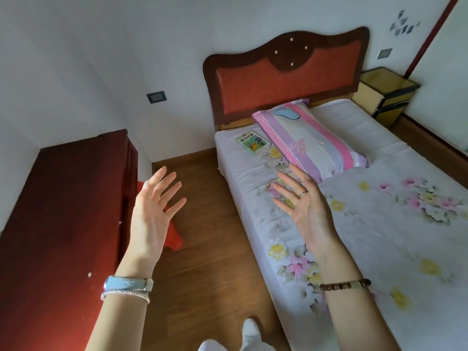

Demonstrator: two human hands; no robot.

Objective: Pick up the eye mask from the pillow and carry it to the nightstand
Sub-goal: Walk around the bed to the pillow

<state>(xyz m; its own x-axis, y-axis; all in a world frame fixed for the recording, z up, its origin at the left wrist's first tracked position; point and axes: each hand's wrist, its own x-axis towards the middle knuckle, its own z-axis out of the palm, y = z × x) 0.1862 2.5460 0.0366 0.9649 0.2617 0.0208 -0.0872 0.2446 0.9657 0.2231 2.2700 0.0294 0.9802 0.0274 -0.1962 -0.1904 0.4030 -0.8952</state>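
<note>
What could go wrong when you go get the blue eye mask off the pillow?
1. The eye mask lies at the far end of the pillow, by the headboard; both hands are far off, so a long lean might unbalance.
2. The nightstand stands beyond the bed, so the mask could slip on the way.
3. The book beside the pillow could get knocked.

A pale blue eye mask (287, 113) with a darker teal edge is laid flat on the far end of the pillow (310, 140), close to the headboard. The pillow is striped in pink, lilac and white and is set at an angle across the head of the bed. A yellow nightstand (385, 93) with dark trim is placed in the far corner, well apart from the mask.
</note>
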